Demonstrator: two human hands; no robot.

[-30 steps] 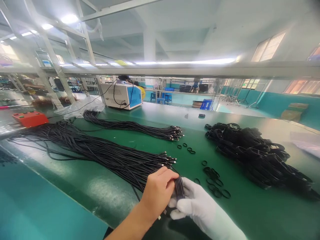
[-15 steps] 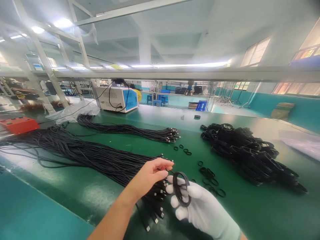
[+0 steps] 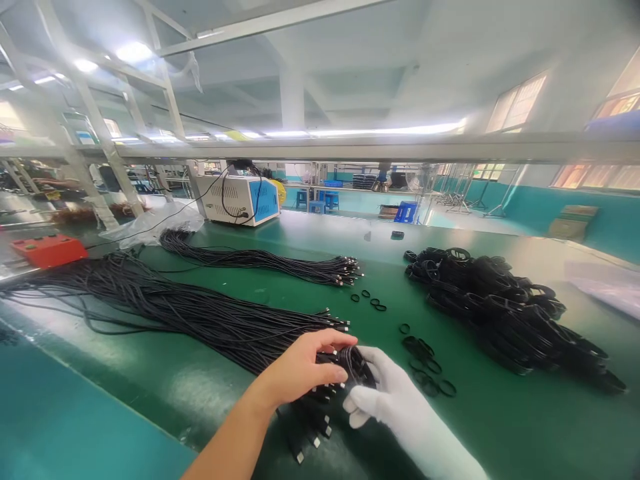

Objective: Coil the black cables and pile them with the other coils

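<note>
A small coil of black cable [image 3: 357, 366] is between my two hands, above the green table. My bare left hand [image 3: 299, 368] curls round its left side, thumb below and fingers over the top. On the right, my white-gloved right hand [image 3: 390, 395] grips the coil between thumb and fingers. Part of the coil is hidden by the fingers. Beneath and left of my hands lies a large bundle of straight black cables [image 3: 200, 310], metal plugs pointing right. Several loose black rings [image 3: 425, 357] lie right of the glove.
A second cable bundle [image 3: 265, 261] lies farther back. To the right is a heap of coiled black cables [image 3: 490, 300]. A white and blue machine [image 3: 237, 199] stands at the back, and a red box [image 3: 49, 250] at far left. A shelf beam [image 3: 320, 148] crosses above the table.
My right hand has turned the coil and now grips it from above and below. My left hand has moved slightly right and closed onto the coil. The view has shifted slightly.
</note>
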